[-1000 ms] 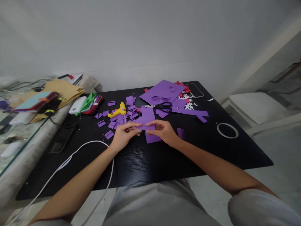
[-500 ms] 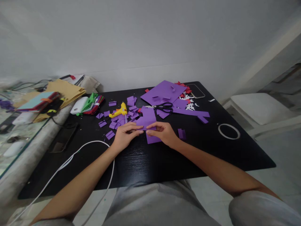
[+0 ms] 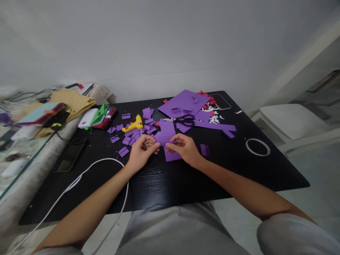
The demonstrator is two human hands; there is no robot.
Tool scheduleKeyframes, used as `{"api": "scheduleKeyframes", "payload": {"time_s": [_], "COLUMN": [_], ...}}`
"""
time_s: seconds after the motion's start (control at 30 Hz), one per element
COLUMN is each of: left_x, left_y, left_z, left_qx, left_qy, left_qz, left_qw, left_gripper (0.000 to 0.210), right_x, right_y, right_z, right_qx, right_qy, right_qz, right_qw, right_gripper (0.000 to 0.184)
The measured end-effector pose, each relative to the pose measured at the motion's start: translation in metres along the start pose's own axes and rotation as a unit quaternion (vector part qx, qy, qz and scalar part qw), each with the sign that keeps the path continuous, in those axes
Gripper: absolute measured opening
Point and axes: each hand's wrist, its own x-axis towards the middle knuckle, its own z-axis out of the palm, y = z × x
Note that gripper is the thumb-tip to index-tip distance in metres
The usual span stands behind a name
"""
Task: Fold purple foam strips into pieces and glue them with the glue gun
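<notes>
Left hand: your left hand [image 3: 139,152] is bent in a pinch, thumb and forefinger closed on the near left edge of the purple paper [image 3: 165,135].
Right hand: your right hand [image 3: 187,150] faces it with a like grip, thumb and fingers clamped on the right side of the same paper.
Purple paper: it sits between your two hands, toward the middle of the bench [image 3: 162,184]; your fingers cover its edges, so where it ends and the sheets beneath begin cannot be told with certainty.
Lower sheet: a flat purple sheet [image 3: 172,157] shows under your right hand, on the near side.
Scissors: the black-handled scissors [image 3: 174,119] lie just beyond the held paper, handles to the right.
Glue gun: the yellow glue gun [image 3: 134,125] lies beyond your left hand, among folded purple pieces [image 3: 123,152].
Single piece: one folded purple piece [image 3: 204,150] lies just right of your right hand.
Large sheet: a broad purple sheet [image 3: 180,100] lies at the far side, with red scraps [image 3: 211,101] and white scraps [image 3: 214,119] beside it.
Cable: a white cable [image 3: 127,189] loops past your left forearm.
</notes>
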Motion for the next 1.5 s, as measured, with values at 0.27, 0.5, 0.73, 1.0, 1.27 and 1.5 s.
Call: {"api": "scheduleKeyframes", "payload": {"time_s": [0.27,0.5,0.73,1.0,1.27,1.5], "left_x": [0.0012,0.0008,0.0002,-0.0026,-0.0031,0.0023], "left_y": [-0.0032,-0.0048,-0.006,-0.0073,-0.0066,-0.0074], "left_z": [0.0012,0.0049,0.0045,0.0066,0.0062,0.0003], "left_qx": [-0.026,-0.042,-0.054,-0.026,-0.023,-0.031], "left_qy": [0.008,0.019,0.01,0.004,0.004,0.029], "left_qz": [-0.013,-0.006,0.004,0.024,0.019,0.016], "left_qw": [1.0,0.999,0.998,0.999,1.0,0.999], "left_gripper": [0.036,0.039,0.039,0.037,0.035,0.037], "right_x": [0.0003,-0.0003,0.001,0.0008,0.0005,0.0037], "right_y": [0.0019,0.0045,0.0058,0.0061,0.0043,-0.0008], "right_z": [0.0017,0.0029,0.0029,0.0055,0.003,-0.0034], "right_qx": [0.004,0.011,0.024,0.031,0.032,0.052], "right_qy": [-0.005,0.02,0.041,0.042,0.048,0.055], "right_qz": [-0.01,-0.021,-0.002,0.042,0.039,0.037], "right_qw": [1.0,1.0,0.999,0.998,0.998,0.996], "right_gripper": [0.047,0.053,0.062,0.077,0.069,0.061]}}
